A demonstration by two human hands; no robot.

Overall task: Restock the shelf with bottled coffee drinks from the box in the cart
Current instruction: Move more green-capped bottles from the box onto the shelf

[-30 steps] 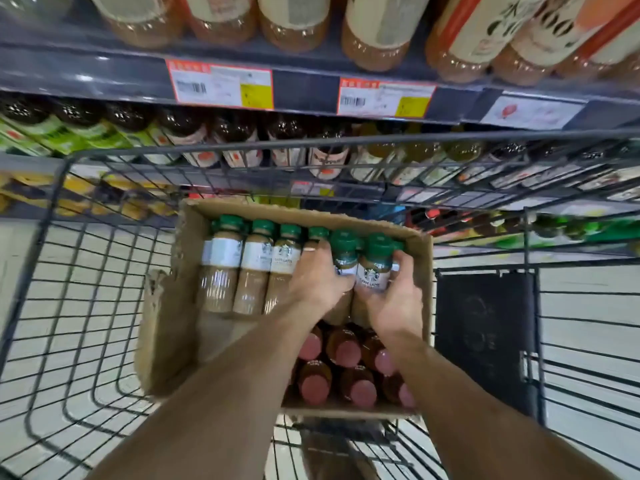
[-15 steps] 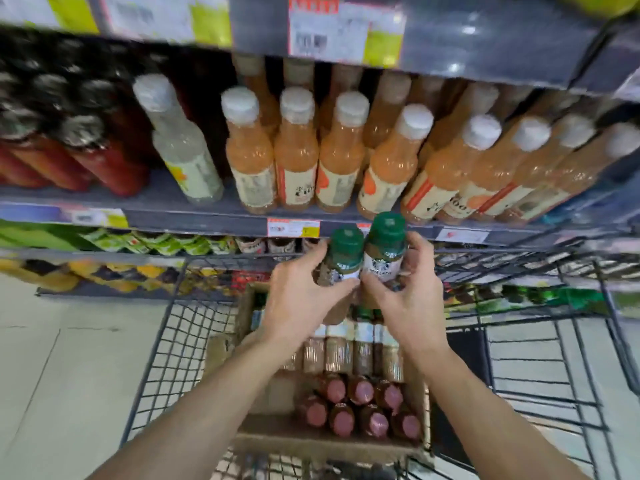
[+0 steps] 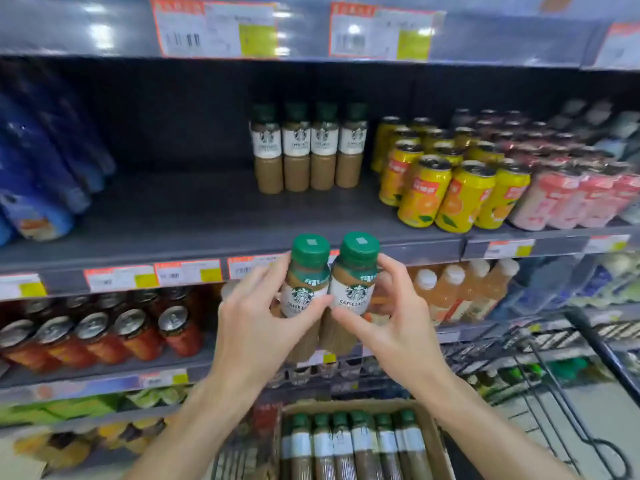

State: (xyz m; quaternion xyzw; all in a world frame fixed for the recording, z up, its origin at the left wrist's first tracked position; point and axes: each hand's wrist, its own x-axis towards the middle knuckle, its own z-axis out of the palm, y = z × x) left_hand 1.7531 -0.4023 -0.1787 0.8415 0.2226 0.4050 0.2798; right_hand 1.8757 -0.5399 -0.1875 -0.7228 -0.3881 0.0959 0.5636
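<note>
My left hand grips one coffee bottle, my right hand its twin — both have come up out of the box in the cart and now hover just before the shelf edge; four bottles stand at the back, so placing comes next.

we see two green-capped coffee bottles upright, touching, before the shelf; four stand there, more lie boxed.
</note>
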